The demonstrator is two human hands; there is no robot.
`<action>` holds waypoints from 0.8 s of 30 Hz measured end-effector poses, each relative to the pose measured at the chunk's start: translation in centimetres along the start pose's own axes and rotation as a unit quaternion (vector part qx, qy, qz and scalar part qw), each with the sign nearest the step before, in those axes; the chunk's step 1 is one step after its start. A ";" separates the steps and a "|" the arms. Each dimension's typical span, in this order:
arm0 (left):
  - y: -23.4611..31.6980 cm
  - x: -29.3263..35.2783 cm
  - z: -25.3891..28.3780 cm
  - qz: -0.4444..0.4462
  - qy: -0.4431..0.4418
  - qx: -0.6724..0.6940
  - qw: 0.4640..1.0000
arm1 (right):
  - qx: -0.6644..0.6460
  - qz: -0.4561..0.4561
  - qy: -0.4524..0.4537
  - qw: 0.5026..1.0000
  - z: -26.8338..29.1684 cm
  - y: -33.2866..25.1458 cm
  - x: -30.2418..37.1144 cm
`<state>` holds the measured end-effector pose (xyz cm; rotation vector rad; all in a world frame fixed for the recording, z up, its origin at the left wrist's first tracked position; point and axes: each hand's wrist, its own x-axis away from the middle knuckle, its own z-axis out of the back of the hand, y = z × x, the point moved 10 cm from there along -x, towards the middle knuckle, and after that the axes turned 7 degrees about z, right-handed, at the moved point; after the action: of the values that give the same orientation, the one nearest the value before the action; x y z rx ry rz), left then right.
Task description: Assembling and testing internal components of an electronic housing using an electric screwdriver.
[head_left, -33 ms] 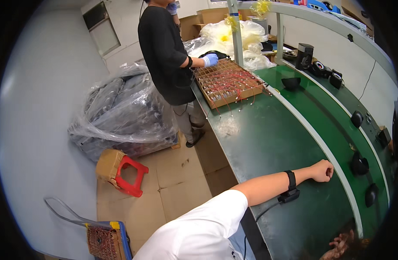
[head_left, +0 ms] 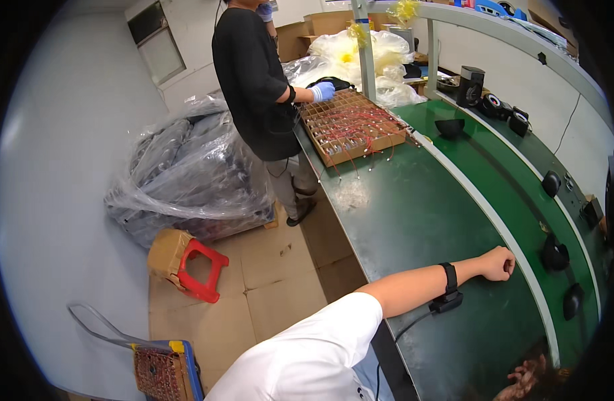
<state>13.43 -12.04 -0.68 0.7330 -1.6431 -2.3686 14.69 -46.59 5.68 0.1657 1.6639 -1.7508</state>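
My left hand (head_left: pixel 498 264) rests, fingers curled into a loose fist, at the edge of the dark green worktable (head_left: pixel 421 207), beside the pale metal rail (head_left: pixel 484 194). Nothing shows in it. A black strap with a small box and cable (head_left: pixel 447 301) is round my left wrist. Low at the right rim, part of my right hand (head_left: pixel 524 377) shows dimly over the table; its grip and anything in it are too dark to make out. On the green conveyor belt past the rail, a black curved shell (head_left: pixel 556 252) and a black rounded part (head_left: pixel 573 301) lie nearest my hands.
A co-worker in black (head_left: pixel 250 80) stands at the table's far end, a gloved hand (head_left: pixel 322 91) over a divided cardboard tray (head_left: pixel 354 127) of red-wired parts. Left are a plastic-wrapped pile (head_left: pixel 193 174), a red stool (head_left: pixel 203 271) and a blue trolley (head_left: pixel 195 374). Speakers (head_left: pixel 470 87) stand beyond the belt.
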 end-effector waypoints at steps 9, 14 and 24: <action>-0.7 -0.4 0.2 0.002 0.010 0.014 1.000 | -0.010 0.019 0.005 1.000 -0.1 0.5 -0.1; -0.9 -0.2 0.0 -0.003 0.000 0.001 1.000 | -0.016 -0.023 0.020 0.999 0.3 0.9 0.0; -1.1 -0.4 0.2 0.017 0.001 -0.007 1.000 | 0.058 0.032 0.073 0.995 3.0 1.4 0.1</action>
<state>13.82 -11.33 -1.57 0.6978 -1.6232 -2.3525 16.47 -49.24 4.97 0.4041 1.6407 -1.8246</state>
